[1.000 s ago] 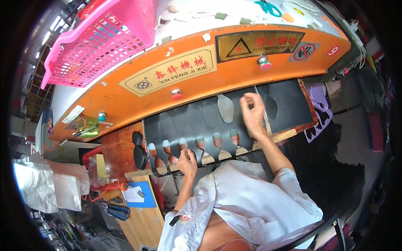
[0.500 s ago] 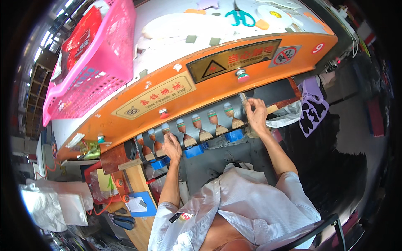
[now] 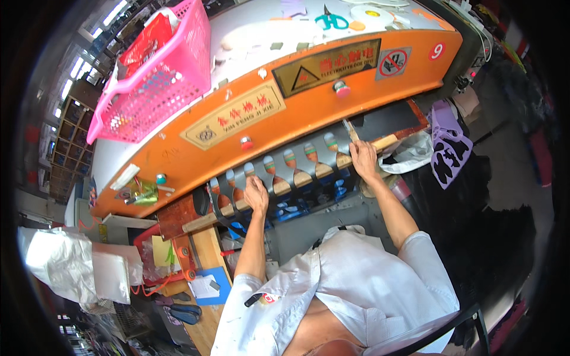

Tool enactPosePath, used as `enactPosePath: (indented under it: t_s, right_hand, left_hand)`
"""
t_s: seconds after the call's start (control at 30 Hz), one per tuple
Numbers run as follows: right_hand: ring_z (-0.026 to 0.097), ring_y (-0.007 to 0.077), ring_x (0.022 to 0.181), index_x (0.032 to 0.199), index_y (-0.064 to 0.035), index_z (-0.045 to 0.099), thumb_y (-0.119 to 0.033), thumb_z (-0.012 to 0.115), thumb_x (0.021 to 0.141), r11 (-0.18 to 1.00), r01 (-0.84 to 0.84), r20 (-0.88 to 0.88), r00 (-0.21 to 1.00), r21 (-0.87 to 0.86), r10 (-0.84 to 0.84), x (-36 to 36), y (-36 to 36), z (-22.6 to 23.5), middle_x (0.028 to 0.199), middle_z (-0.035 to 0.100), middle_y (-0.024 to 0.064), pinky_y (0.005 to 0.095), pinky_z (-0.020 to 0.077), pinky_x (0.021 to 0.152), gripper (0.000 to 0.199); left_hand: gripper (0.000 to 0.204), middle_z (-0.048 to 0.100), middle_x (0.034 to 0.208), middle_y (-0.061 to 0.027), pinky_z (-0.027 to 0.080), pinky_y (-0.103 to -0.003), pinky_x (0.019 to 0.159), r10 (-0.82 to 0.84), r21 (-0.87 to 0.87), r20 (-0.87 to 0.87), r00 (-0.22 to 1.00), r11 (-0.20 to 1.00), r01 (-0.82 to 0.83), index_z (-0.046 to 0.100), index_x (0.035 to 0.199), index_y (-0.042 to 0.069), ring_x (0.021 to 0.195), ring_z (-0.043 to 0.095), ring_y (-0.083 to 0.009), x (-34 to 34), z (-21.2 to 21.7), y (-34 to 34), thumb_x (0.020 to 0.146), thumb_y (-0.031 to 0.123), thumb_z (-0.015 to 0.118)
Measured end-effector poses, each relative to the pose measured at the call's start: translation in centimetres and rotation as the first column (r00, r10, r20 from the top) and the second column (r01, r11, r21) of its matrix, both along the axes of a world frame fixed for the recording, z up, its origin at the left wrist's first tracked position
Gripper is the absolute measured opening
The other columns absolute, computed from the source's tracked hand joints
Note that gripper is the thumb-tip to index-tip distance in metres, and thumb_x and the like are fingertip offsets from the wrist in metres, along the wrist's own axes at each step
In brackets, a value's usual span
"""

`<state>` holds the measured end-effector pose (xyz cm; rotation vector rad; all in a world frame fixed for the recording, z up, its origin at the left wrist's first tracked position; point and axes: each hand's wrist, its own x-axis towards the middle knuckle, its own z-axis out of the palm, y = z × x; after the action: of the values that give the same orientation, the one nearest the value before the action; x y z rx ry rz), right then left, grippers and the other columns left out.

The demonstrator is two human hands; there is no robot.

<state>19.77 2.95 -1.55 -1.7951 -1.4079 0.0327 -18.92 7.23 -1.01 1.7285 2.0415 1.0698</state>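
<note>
A dark grey sheet [image 3: 279,175] with a row of shoe-shaped cut-outs lies on the bed of an orange press [image 3: 237,113]. Most of the sheet is hidden under the press head. My left hand [image 3: 256,196] grips the sheet's front edge near its left end, by a wooden strip [image 3: 309,175] along the bed. My right hand [image 3: 362,157] holds the same front edge further right, beside the uncut dark part [image 3: 386,118]. Orange and blue patches show through the cut-outs.
A pink basket [image 3: 160,83], scissors [image 3: 329,21] and a tape roll [image 3: 374,13] sit on top of the press. A purple cut-out scrap [image 3: 448,148] and white bag [image 3: 415,154] hang at the right. A cluttered wooden table [image 3: 196,261] stands at the left.
My right hand has come back from the middle of the sheet to its front edge. Less of the sheet shows under the press head, and my view has tilted.
</note>
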Motion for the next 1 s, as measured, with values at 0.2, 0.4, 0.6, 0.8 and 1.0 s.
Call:
enactPosePath:
  t_s: [0.2, 0.4, 0.6, 0.8, 1.0]
  right_hand:
    - [0.067, 0.0370, 0.089, 0.090, -0.0038, 0.071, -0.027, 0.063, 0.101, 0.999, 0.035, 0.004, 0.999, -0.037, -0.035, -0.5, -3.6, -1.6, 0.087, 0.072, 0.0149, 0.0486, 0.0465, 0.088, 0.026]
    - [0.066, 0.0367, 0.098, 0.103, -0.0027, 0.072, -0.023, 0.073, 0.091, 0.973, 0.195, 0.003, 0.980, -0.125, -0.197, -2.2, -7.3, 1.1, 0.098, 0.073, 0.0139, 0.0495, 0.0474, 0.089, 0.023]
    - [0.052, 0.0433, 0.128, 0.131, -0.0006, 0.063, -0.037, 0.091, 0.072, 0.973, -0.167, -0.027, 0.986, -0.160, 0.165, -12.4, -3.3, 3.4, 0.142, 0.057, 0.0220, 0.0508, 0.0452, 0.109, 0.075]
    - [0.060, 0.0355, 0.117, 0.130, -0.0024, 0.066, -0.021, 0.091, 0.071, 0.952, -0.274, -0.349, 0.913, -0.138, 0.212, -11.6, -5.4, 2.5, 0.130, 0.063, 0.0213, 0.0455, 0.0512, 0.098, 0.066]
    - [0.063, 0.0293, 0.117, 0.127, 0.0020, 0.067, -0.009, 0.085, 0.075, 0.969, -0.200, -0.336, 0.931, -0.148, 0.141, -5.7, -6.7, 5.6, 0.133, 0.066, 0.0183, 0.0410, 0.0505, 0.101, 0.056]
  left_hand:
    - [0.030, 0.070, 0.076, -0.0181, 0.051, -0.051, 0.071, -0.031, -0.003, 0.022, 0.999, 1.000, 0.031, 0.067, 0.102, 0.005, 0.074, 0.069, -0.0407, -0.3, -0.9, -4.0, 0.107, 0.032, 0.055]
    - [0.029, 0.072, 0.077, -0.0169, 0.052, -0.048, 0.068, -0.089, -0.124, 0.001, 0.996, 0.988, 0.088, 0.066, 0.100, 0.004, 0.073, 0.072, -0.0358, -1.5, -1.9, -11.3, 0.107, 0.030, 0.055]
    - [0.019, 0.067, 0.074, -0.0199, 0.049, -0.049, 0.062, -0.029, -0.089, 0.017, 0.999, 0.996, 0.030, 0.064, 0.097, 0.003, 0.066, 0.067, -0.0404, -0.8, -2.5, -19.0, 0.104, 0.020, 0.060]
    - [0.016, 0.068, 0.072, -0.0158, 0.052, -0.042, 0.059, -0.019, -0.082, 0.015, 1.000, 0.996, 0.020, 0.071, 0.106, 0.002, 0.061, 0.067, -0.0321, -2.4, -5.6, -25.2, 0.099, 0.015, 0.068]
    - [0.018, 0.071, 0.085, -0.0206, 0.054, -0.044, 0.065, -0.021, -0.189, 0.004, 1.000, 0.982, 0.021, 0.071, 0.110, 0.001, 0.070, 0.068, -0.0405, -3.8, -5.9, -27.9, 0.102, 0.016, 0.065]
